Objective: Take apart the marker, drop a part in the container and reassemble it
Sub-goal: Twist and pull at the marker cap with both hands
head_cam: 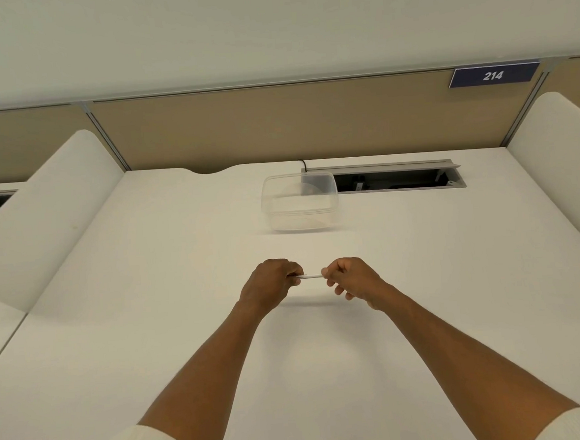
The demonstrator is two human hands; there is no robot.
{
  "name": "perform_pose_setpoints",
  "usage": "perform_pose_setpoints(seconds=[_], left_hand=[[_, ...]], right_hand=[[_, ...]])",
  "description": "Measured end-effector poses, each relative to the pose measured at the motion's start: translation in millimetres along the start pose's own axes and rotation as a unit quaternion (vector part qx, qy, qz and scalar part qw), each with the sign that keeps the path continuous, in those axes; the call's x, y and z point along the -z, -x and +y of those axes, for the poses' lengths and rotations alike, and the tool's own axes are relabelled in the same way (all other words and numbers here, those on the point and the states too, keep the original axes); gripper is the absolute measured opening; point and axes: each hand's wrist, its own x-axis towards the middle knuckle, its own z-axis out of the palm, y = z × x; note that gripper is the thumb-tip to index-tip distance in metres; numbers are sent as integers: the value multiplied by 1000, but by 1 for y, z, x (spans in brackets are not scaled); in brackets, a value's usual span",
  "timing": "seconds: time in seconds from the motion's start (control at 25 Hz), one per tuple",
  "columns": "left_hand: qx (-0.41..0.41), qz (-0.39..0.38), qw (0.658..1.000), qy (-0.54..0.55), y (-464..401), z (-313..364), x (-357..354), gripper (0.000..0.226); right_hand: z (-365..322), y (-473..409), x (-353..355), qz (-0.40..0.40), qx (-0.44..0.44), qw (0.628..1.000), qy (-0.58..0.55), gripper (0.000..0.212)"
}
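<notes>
A thin white marker (311, 276) lies level between both hands, a little above the white desk (151, 315). My left hand (272, 283) grips its left end with curled fingers. The right end is pinched by my right hand (349, 279) between thumb and fingers. Only a short middle stretch of the marker shows; both ends are hidden inside the hands. A clear plastic container (299, 202) stands farther back on the desk, beyond the hands, with nothing visible in it.
An open cable tray slot (399, 179) is set into the desk right of the container. White curved dividers (40, 209) rise on both sides, with a tan partition panel (275, 124) behind. The desk's front edge runs near my elbows.
</notes>
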Motion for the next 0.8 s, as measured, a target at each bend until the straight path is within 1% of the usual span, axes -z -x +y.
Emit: perform_pose_setpoints(seconds=[0.08, 0.12, 0.2, 0.32, 0.4, 0.44, 0.52, 0.56, 0.6, 0.68, 0.76, 0.8], left_hand=[[-1, -2, 1000, -1, -1, 0, -1, 9], [-2, -3, 1000, -2, -2, 0, -1, 9], [-2, -4, 1000, -1, -3, 1, -3, 9], [-6, -2, 1000, -5, -5, 2, -4, 9], [-9, -2, 1000, -10, -6, 2, -4, 9], [-11, -1, 1000, -12, -6, 2, -3, 9], [-12, 0, 1000, -15, -7, 1, -2, 9], [-11, 0, 1000, -13, -8, 0, -3, 9], [-11, 0, 1000, -11, -8, 0, -3, 9], [-12, 0, 1000, -13, -8, 1, -4, 10], [-13, 2, 1000, -18, -8, 0, -4, 10], [-14, 4, 1000, -20, -8, 0, -4, 11]], right_hand=[[-1, 1, 2, -30, -23, 999, 25, 37], [0, 0, 2, -35, -26, 999, 33, 38], [1, -1, 3, -21, -15, 999, 48, 34], [2, -3, 3, 6, 6, 998, 68, 20], [2, -5, 3, 19, 5, 999, 50, 13], [1, -5, 4, 19, 0, 999, 39, 17], [-1, -6, 5, 2, -14, 999, 41, 34], [-1, -6, 6, -6, -16, 999, 50, 37], [-1, -7, 6, -7, -12, 998, 61, 35], [1, -8, 5, 4, 7, 997, 78, 23], [2, -10, 4, 21, 24, 997, 70, 11], [2, -10, 3, 28, 27, 998, 56, 11]])
